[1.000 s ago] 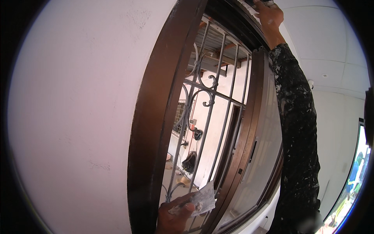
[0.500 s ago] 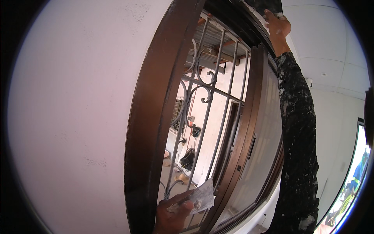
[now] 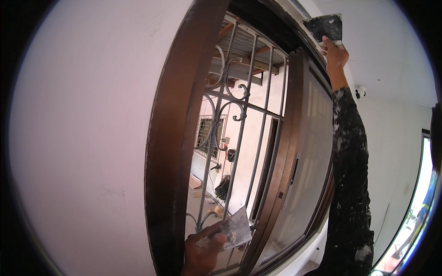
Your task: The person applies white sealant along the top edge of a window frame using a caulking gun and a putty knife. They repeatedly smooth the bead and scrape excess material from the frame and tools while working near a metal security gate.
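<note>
Putty knife [image 3: 328, 26], its dark blade smeared with white, sits high at the upper edge of the brown window frame [image 3: 170, 152], gripped by the right hand [image 3: 335, 51] with fingers closed round its handle. Low down, the left hand [image 3: 202, 250] pinches a second scraper [image 3: 237, 228] against the iron grille [image 3: 230, 115]. White wall [image 3: 78, 138] spreads to the left.

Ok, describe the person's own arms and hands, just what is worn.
The right arm wears a long dark sleeve flecked all over with white spatter, ending at the wrist; the right hand is bare. The left hand is bare too, with no glove; its forearm is out of view.
</note>
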Tool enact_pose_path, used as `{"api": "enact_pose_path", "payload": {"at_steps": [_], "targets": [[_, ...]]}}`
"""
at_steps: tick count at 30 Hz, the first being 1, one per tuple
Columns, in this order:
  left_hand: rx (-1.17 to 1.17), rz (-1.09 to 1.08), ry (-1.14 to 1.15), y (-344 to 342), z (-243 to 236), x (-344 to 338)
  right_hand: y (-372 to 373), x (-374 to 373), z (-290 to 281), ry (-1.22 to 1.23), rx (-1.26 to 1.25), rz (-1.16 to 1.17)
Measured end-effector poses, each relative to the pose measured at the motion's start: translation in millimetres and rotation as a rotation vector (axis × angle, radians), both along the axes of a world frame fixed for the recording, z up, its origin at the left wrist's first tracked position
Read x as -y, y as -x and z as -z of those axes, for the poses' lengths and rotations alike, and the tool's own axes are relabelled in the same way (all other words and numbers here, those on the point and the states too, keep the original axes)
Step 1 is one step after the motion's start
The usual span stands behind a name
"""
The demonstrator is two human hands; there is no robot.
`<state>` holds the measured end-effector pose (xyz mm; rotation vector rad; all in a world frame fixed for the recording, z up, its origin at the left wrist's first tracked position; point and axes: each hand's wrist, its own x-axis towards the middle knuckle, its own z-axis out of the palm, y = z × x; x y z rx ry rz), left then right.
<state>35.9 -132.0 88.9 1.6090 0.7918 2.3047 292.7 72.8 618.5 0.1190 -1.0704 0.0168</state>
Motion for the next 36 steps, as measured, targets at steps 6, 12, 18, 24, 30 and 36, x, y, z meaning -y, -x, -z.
{"api": "enact_pose_path", "payload": {"at_steps": [6, 12, 18, 24, 30, 36], "targets": [[0.226, 0.172, 0.085, -4.6, 5.8, -5.1, -66.3, 27.3, 138.2, 0.115, 0.263, -0.111], [0.344, 0.700, 0.131, -36.0, -9.4, -19.8, -93.8, 68.6, 299.1, 0.301, 0.536, -0.566], [0.352, 0.974, 0.583, -139.7, -4.0, -64.4, -100.5, 64.5, 376.4, 0.600, 0.630, -0.870], [0.482, 1.216, 0.639, -195.1, -12.0, -77.5, -131.8, 41.5, 414.0, 0.742, 0.767, -0.865], [0.526, 1.050, 0.604, -224.4, -30.2, -88.8, -169.8, 17.6, 429.3, 0.723, 0.997, -0.369], [0.616, 1.094, 0.431, -219.3, -43.6, -107.8, -241.3, 10.8, 438.0, 1.092, 1.127, -0.766]]}}
